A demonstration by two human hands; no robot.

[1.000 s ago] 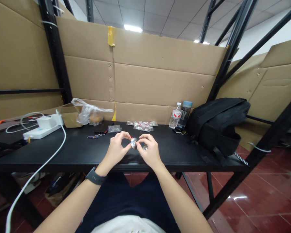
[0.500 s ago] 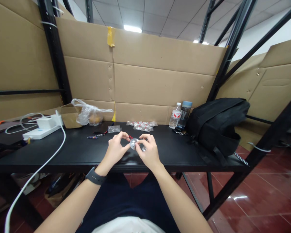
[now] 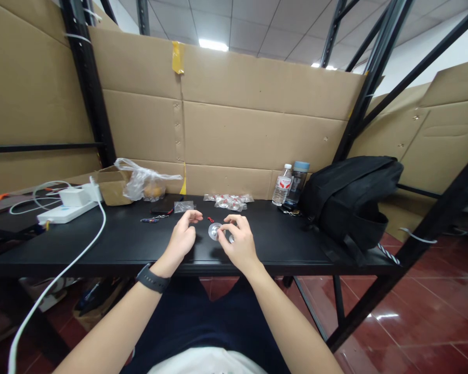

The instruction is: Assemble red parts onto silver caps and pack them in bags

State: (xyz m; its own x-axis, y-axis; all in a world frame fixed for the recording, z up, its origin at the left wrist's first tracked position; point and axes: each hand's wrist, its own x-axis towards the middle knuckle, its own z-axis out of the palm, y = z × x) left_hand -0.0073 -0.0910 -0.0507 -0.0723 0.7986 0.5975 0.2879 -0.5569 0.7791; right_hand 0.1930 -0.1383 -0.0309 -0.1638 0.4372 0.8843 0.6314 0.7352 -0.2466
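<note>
Near edge of the black table (image 3: pixel 101 249): right hand (image 3: pixel 237 241) pinches a small clear disc (image 3: pixel 214 230) by its rim, fingertips closed on it. Left hand (image 3: pixel 183 236) sits at the disc's 9 o'clock, just apart, fingers loosely curled, thumb and forefinger narrowly open, holding nothing. Watch (image 3: pixel 153 279) on that wrist. Tiny red piece (image 3: pixel 210 219) lies on the table at the disc's 12 o'clock. Farther back: clear packets (image 3: pixel 229 201), two bottles (image 3: pixel 290 184) at 1 o'clock, backpack (image 3: pixel 351 202) at 2 o'clock, power strip (image 3: pixel 64 212) at 10 o'clock.
</note>
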